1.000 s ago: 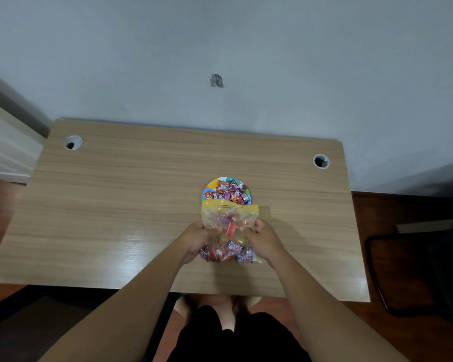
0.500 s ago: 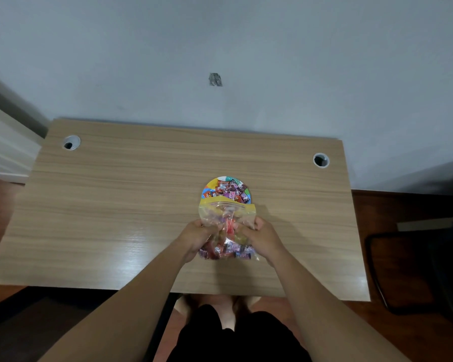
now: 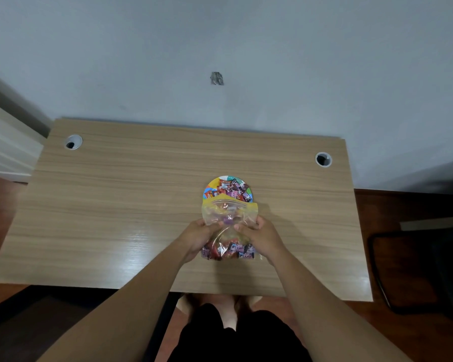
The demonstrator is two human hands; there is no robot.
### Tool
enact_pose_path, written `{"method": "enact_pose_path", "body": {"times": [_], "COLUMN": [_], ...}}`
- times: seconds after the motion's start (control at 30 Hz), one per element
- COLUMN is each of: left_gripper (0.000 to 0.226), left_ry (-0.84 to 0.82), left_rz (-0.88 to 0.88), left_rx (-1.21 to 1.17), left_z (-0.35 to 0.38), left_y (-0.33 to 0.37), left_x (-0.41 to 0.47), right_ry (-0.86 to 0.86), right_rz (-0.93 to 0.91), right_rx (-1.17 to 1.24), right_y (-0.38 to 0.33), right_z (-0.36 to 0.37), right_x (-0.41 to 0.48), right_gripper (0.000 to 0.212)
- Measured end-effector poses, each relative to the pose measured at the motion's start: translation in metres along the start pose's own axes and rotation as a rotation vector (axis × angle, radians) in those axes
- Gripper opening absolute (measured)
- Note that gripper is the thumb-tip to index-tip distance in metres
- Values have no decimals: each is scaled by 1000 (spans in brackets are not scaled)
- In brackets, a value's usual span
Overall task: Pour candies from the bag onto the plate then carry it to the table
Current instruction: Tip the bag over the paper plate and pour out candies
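Note:
A clear zip bag [image 3: 229, 212] with a yellow top strip lies over the wooden desk [image 3: 131, 205], its mouth resting on the near rim of a colourful round plate [image 3: 211, 184]. Wrapped candies [image 3: 233, 190] are piled on the plate. More candies [image 3: 228, 250] sit bunched at the bag's near end. My left hand [image 3: 198, 237] pinches the bag's left side and my right hand [image 3: 262, 235] pinches its right side at mid-height. The near half of the plate is hidden by the bag.
The desk has a cable hole at the back left [image 3: 73, 142] and one at the back right [image 3: 323, 159]. A grey wall stands right behind it. A dark chair frame [image 3: 392, 270] stands on the floor to the right.
Both hands have drawn closer together on the bag's middle, squeezing it. Most candies inside have slid to the near end, leaving the upper part almost empty.

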State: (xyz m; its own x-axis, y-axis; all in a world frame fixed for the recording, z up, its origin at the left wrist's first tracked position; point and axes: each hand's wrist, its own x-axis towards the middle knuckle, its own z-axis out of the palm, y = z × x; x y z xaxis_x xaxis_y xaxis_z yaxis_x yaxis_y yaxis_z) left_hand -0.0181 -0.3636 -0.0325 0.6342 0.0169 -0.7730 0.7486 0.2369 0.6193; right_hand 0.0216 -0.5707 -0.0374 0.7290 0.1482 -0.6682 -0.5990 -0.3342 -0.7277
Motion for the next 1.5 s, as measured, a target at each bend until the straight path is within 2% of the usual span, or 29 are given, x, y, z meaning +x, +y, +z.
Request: {"method": "enact_pose_path", "body": {"times": [0.5,0.8,0.93,1.03,1.2,1.43,1.5], "left_gripper": [29,37,52,43,29,15,10], "left_ry": [94,-71,-27,25,126,165,177], "left_rz": [2,43,52,115,205,309,348], "left_rx": [29,1,23,-26,-51,-31,-28], "left_z": [-2,-6,-20,-34,-72,-128,-144], "left_y": [-4,8,8,7,12,33,38], "left_x": [12,-14,-21,-26,-34,-55,-61], "right_ry": [-35,47,18,10,-63,-130,-137], "right_rz": [-9,37,28,21,-31,-121,-156], "right_rx": [-38,-186,-157,-142,-117,-233,-299], "right_y": [-2,-12,-8,-6,-21,-50,-61], "right_z": [0,-3,-1,4,22,53,64], "right_x": [1,-6,-8,-6,-7,-6,-9], "right_gripper": [37,57,39,30,28,14,22]}}
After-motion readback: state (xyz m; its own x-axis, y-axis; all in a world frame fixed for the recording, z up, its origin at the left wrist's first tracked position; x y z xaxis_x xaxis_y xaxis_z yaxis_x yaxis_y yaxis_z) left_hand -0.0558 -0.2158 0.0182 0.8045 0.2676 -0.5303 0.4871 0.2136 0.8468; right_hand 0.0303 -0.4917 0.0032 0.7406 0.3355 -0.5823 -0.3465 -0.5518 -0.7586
